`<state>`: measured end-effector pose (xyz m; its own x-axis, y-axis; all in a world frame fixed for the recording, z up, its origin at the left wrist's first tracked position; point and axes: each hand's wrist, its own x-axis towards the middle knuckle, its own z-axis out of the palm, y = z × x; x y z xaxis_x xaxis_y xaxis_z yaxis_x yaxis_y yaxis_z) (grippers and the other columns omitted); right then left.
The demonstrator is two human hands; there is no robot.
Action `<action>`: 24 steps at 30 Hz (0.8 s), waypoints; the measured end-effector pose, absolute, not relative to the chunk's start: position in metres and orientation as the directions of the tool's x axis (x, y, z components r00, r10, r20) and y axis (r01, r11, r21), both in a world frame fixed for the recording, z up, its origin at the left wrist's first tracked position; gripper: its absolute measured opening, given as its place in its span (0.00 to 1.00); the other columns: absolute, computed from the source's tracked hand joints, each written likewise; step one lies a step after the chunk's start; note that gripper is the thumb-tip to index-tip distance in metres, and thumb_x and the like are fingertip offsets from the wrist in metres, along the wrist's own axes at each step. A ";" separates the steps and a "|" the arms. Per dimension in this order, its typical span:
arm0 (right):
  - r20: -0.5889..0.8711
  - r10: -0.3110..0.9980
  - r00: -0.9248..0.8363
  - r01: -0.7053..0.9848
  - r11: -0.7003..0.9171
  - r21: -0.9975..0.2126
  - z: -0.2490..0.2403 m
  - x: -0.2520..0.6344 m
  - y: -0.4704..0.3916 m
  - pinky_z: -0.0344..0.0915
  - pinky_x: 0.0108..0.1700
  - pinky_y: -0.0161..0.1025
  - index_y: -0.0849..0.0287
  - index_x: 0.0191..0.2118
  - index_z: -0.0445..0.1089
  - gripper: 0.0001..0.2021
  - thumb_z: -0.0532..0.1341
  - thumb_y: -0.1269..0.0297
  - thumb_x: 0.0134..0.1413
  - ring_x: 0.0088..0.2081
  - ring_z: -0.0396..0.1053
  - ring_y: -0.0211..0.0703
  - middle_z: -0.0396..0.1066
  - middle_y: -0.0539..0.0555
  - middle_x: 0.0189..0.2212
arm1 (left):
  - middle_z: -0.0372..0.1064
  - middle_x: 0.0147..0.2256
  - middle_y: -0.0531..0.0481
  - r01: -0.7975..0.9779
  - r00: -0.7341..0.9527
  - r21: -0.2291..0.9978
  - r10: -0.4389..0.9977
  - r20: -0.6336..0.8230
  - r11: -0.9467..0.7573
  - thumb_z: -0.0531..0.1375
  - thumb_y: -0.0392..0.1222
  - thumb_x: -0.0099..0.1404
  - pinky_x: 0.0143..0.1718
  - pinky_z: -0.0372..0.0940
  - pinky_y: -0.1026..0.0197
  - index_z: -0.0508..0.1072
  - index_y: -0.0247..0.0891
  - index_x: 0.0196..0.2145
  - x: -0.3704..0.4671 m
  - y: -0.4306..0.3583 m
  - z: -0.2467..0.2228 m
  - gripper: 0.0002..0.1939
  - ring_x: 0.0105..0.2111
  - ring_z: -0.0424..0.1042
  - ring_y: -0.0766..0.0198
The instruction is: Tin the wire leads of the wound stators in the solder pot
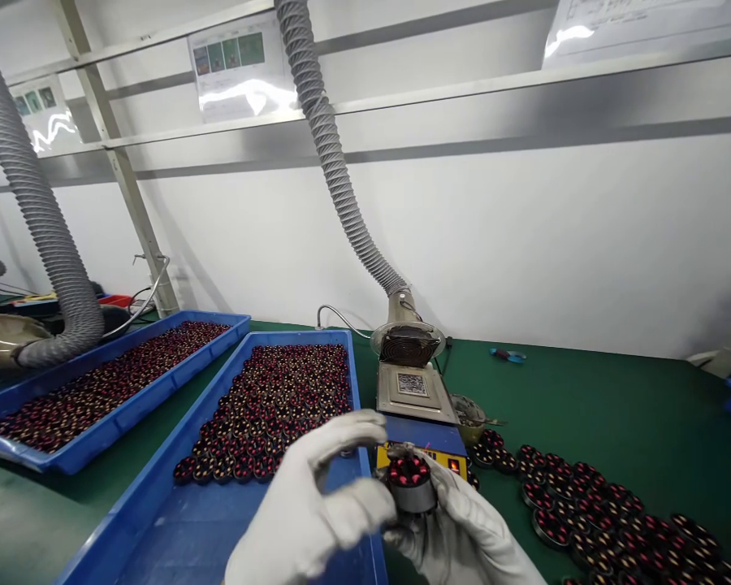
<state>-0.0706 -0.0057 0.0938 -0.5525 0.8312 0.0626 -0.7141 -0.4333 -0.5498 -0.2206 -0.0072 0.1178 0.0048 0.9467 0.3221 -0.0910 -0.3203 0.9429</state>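
Right hand [463, 524]: fingers grasping part [413, 489], red-marked face up, in front of device [426, 435]. Left hand [310, 500]: fingers curved, released, just beside part; contact unclear. Tray [183, 536] at left on green surface [590, 398].

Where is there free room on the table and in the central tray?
Green tabletop is bare between the small tool and loose parts; the tray is bare left of the left hand, short of its packed rows. Crowded: tabletop's lower right, tray's far part.

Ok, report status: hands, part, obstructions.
Right hand holding round part. Left hand open beside it, contact unclear. Blue-and-yellow machine behind; nothing visibly blocking.
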 end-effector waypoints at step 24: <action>0.018 0.773 -0.634 -0.638 -0.510 -0.577 0.097 -0.071 -0.002 0.68 0.33 0.29 0.54 0.33 0.76 0.15 0.71 0.57 0.35 0.30 0.74 0.34 0.78 0.50 0.30 | 0.76 0.32 0.51 -0.295 -0.165 0.903 0.948 0.274 -0.312 0.59 0.27 0.42 0.25 0.63 0.71 0.78 0.43 0.20 -0.223 -0.012 0.121 0.13 0.33 0.73 0.62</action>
<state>-0.0707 -0.0017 0.0974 -0.6343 0.7729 0.0176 -0.6377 -0.5102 -0.5771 -0.2228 -0.0117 0.1206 -0.1648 0.9475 0.2739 -0.2947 -0.3124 0.9031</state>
